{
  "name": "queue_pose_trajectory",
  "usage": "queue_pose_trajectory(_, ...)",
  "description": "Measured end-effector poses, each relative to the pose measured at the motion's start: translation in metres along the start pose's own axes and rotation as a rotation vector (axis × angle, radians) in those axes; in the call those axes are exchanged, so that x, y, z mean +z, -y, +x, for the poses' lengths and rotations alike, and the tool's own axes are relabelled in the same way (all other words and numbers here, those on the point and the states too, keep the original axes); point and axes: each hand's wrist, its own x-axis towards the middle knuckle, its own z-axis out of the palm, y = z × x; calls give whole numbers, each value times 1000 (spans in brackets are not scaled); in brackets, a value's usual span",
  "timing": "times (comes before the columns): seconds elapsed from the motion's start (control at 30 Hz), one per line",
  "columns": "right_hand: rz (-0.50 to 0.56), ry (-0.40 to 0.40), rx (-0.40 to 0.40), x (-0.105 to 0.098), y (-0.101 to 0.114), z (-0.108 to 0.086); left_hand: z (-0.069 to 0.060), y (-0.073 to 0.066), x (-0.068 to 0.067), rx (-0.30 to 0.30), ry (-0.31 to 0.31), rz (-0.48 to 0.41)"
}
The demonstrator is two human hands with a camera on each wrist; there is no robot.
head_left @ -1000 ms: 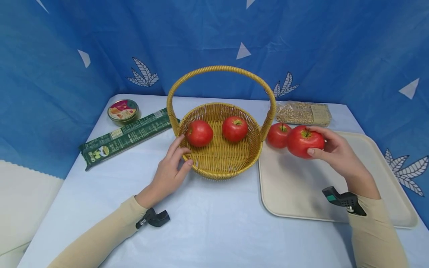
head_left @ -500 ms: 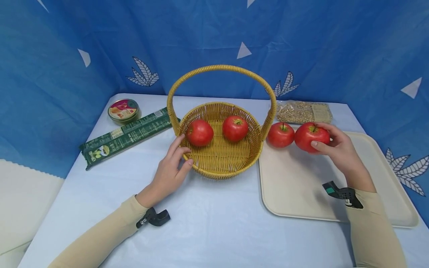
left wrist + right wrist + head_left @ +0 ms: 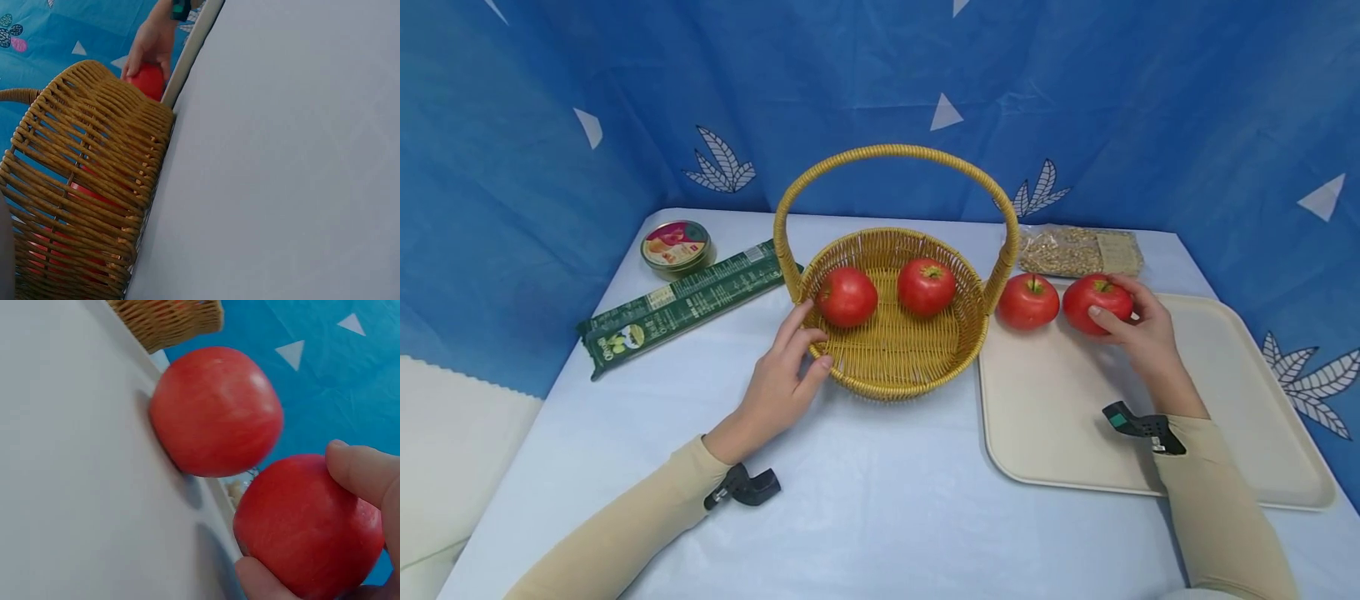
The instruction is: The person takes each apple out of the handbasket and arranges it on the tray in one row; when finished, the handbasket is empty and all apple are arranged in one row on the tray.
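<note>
In the head view my right hand [image 3: 1142,325] grips a red apple [image 3: 1096,303] between thumb and fingers at the far edge of the beige tray [image 3: 1075,425]. Just left of it another red apple [image 3: 1028,302] sits in the tray's far left corner; a narrow gap parts the two. Whether the held apple touches the tray I cannot tell. My left hand [image 3: 780,385] rests its relaxed fingers on the left rim of a yellow wicker basket [image 3: 887,390]. Inside lie a left apple [image 3: 847,297] and a right apple [image 3: 927,287]. The basket's weave [image 3: 94,156] fills the left wrist view's left side.
The basket's tall arched handle [image 3: 895,152] stands upright. A green packet [image 3: 685,304] and a round tin [image 3: 676,248] lie to the left. Behind the tray is a clear bag of grains [image 3: 1078,252]. A blue curtain [image 3: 850,83] hangs behind the white table [image 3: 865,500].
My right hand has carried its apple slightly right and back, away from the neighbouring apple, and lowered it toward the tray. The left hand and basket have stayed put.
</note>
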Motion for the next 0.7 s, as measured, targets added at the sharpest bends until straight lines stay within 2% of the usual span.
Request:
queue_pose_trajectory(0.27,-40,21,-13,14,-3,0,0,1,0,0,-1,0)
queue_pose_trajectory(0.7,-83,46,-38,11,-7,-7,0,1,0,1,0,-4)
